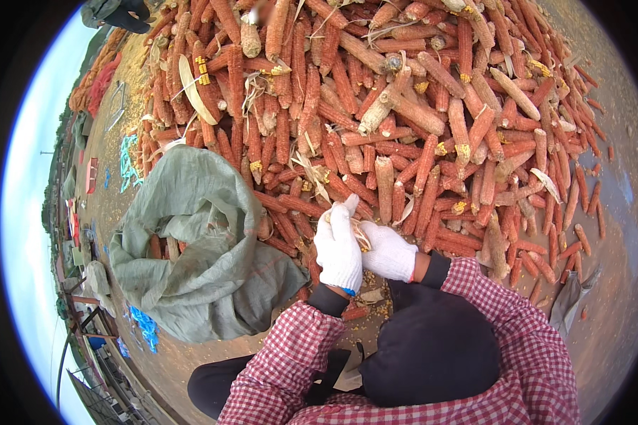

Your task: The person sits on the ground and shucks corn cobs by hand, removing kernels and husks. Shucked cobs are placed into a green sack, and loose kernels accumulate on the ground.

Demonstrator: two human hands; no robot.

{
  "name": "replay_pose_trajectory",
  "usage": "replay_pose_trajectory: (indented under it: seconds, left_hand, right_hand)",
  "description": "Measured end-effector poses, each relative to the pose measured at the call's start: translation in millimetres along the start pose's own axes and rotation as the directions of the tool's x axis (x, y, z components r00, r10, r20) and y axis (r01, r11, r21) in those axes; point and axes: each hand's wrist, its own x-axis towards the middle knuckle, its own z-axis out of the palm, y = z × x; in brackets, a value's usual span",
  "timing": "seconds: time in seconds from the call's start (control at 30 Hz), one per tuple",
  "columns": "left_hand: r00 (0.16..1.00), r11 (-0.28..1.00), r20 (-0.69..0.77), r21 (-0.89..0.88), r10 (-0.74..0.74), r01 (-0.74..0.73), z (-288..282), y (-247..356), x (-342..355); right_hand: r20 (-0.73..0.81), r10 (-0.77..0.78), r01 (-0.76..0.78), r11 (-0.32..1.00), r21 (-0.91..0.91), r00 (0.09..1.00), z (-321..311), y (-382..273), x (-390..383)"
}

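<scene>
Both my hands wear white knitted gloves and meet in front of the heap of reddish corn cobs [386, 177]. My left hand [338, 244] is closed, its fingers wrapped round a corn cob [362, 237]. From the other side my right hand [390, 253] grips the same cob. Only a short orange and cream strip of it shows between the gloves; the rest is hidden. Just left of my left hand stands a green woven sack [213, 283], its mouth open and rim folded over, with a few cobs visible inside.
Some cobs keep patches of yellow kernels and pale husks. Blue plastic scraps [144, 328] and turquoise cord [127, 163] lie at the left. Another person's legs [126, 14] show at the far left. A crumpled grey sack [571, 301] lies at the right.
</scene>
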Motion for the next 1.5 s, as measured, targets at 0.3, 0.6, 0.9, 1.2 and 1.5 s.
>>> replay_pose_trajectory:
  seconds: [0.3,0.6,0.9,1.2,1.5]
  left_hand:
    - [0.695,0.997,0.714,-0.061,0.083,-0.056,-24.7,30.3,4.0]
    - [0.757,0.985,0.629,0.103,-0.174,0.140,-75.3,85.1,5.0]
    - [0.846,0.982,0.523,0.188,-0.107,0.009,-135.8,173.2,-46.0]
    - [0.652,0.958,0.743,0.273,-0.154,-0.085,-189.1,153.0,-54.3]
    - [0.622,0.956,0.728,0.262,-0.288,0.136,-200.4,151.3,-49.7]
  right_hand:
    - [0.605,-0.442,-0.749,-0.387,0.537,0.662,-41.8,-5.3,-9.9]
    - [0.786,0.089,-0.753,0.371,0.544,0.612,-85.6,-47.8,15.7]
    - [0.720,0.322,-0.341,0.931,-0.126,0.615,-115.8,-211.2,70.7]
    - [0.771,0.016,0.167,0.973,-0.158,0.636,-80.3,-252.4,84.3]
    - [0.645,-0.231,0.661,0.486,-0.572,0.728,-27.8,-289.6,64.5]
